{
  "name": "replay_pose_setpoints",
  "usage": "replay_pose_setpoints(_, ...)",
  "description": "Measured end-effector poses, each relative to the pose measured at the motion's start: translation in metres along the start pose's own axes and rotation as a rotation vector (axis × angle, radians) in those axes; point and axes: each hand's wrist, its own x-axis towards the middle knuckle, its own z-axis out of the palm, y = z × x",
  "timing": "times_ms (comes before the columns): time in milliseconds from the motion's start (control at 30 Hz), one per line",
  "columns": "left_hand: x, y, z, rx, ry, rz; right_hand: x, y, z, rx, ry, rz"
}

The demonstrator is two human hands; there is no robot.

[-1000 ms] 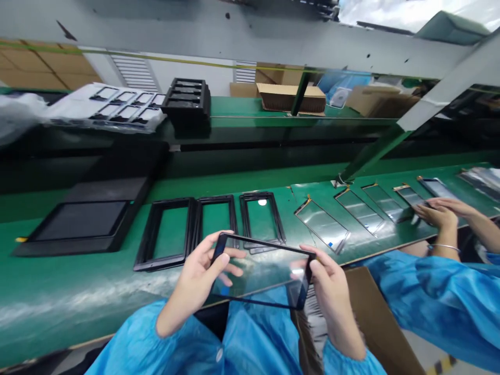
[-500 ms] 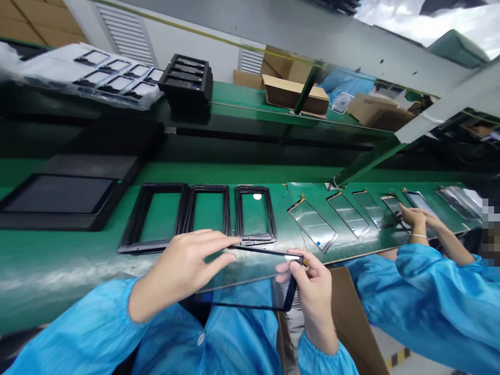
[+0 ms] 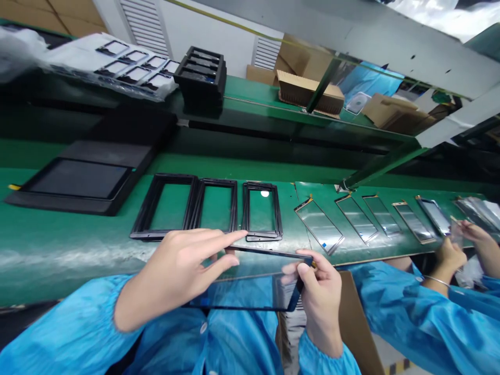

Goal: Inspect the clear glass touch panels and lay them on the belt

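Both my hands hold a clear glass panel with a black border (image 3: 253, 284) flat above my lap, just in front of the green conveyor belt (image 3: 78, 250). My left hand (image 3: 183, 271) grips its left end, fingers stretched along the top edge. My right hand (image 3: 318, 291) pinches the right end between thumb and fingers. Three black rectangular frames (image 3: 213, 205) lie side by side on the belt right beyond the panel.
A row of several glass panels (image 3: 320, 225) lies on the belt to the right. A co-worker in a blue gown (image 3: 429, 317) handles a piece there. A black tray (image 3: 74, 182) sits at left; stacked black trays (image 3: 201, 78) and cardboard boxes (image 3: 308, 91) stand on the far shelf.
My left hand moved from under the panel's left end to over its top edge. The panel tilted flatter. The co-worker's hands lifted off the belt and drew back to the right.
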Motion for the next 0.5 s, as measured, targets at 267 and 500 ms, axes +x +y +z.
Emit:
replay_pose_setpoints(267, 0.007, -0.002, 0.012, 0.009, -0.135, 0.003, 0.003, 0.0, 0.02, -0.099, -0.103, 0.003)
replay_pose_setpoints(500, 0.005, -0.022, 0.016, -0.316, -0.144, -0.193, 0.036, 0.01, 0.048, -0.1, -0.33, 0.082)
